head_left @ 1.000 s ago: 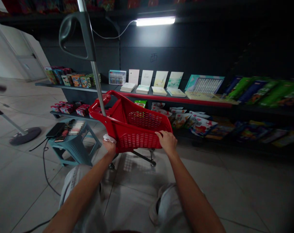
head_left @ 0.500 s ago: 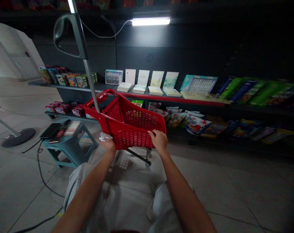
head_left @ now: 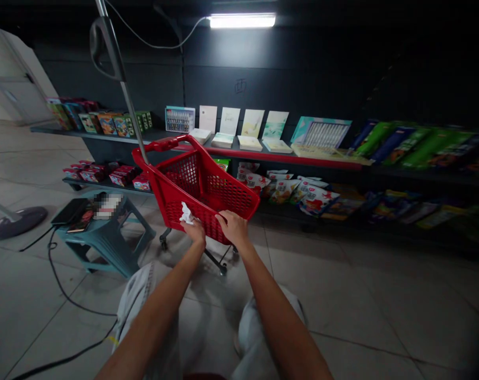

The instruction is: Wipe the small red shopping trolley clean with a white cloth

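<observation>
A small red shopping cart (head_left: 231, 192) with perforated basket walls stands in front of me, its handle towards the left. My right hand (head_left: 233, 228) is closed over the near rim of the basket, towards its right end. Just left of it, my left hand (head_left: 195, 232) is closed on a crumpled white tissue (head_left: 186, 213), against the basket's near side. Its fingertips are partly hidden, so whether they press on the wall is unclear. A metal pole (head_left: 131, 108) with a dark grip loop rises by the cart's handle end.
Behind the cart, a dark shelf (head_left: 322, 162) bears books (head_left: 250, 142), boxes and snack bags (head_left: 318, 199). At left, a blue-green stool (head_left: 105, 245) carries a dark device and flat items. A black cable (head_left: 65, 295) runs over the floor beside a round stand base (head_left: 20, 221).
The cart has turned, and its near side now shows more wheels. My left hand has moved right along the basket with the tissue; my right hand, still on the rim, has shifted left.
</observation>
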{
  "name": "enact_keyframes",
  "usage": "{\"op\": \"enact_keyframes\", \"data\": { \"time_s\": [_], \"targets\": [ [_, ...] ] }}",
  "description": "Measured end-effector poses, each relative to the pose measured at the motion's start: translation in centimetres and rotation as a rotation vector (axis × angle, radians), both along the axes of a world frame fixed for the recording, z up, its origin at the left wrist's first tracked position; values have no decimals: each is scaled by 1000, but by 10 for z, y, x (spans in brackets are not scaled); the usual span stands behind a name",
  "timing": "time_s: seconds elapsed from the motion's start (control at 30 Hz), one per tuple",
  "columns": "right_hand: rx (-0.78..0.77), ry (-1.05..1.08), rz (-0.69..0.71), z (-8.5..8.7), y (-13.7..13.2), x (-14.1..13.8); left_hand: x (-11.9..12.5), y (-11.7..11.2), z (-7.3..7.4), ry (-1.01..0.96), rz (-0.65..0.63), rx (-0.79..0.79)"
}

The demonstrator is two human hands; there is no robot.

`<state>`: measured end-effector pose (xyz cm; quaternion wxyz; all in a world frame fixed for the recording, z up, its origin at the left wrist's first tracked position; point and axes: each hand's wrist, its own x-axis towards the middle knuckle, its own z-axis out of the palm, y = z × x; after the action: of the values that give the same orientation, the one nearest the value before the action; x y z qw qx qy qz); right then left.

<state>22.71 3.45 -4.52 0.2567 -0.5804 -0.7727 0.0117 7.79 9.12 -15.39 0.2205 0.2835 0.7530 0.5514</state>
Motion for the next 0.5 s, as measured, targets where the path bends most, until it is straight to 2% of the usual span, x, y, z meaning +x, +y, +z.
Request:
{"op": "enact_keyframes", "data": {
  "time_s": [0.13, 0.37, 0.5],
  "targets": [
    [-40, -5, 60, 6, -5, -16, 4, -4, 2, 9, 19, 21],
    [-23, 34, 217, 6, -7, -16, -2, -21, 0, 44, -115, 85],
    [-48, 22, 241, 4, -6, -13, 3, -42, -3, 36, -186, 119]
  ]
}}
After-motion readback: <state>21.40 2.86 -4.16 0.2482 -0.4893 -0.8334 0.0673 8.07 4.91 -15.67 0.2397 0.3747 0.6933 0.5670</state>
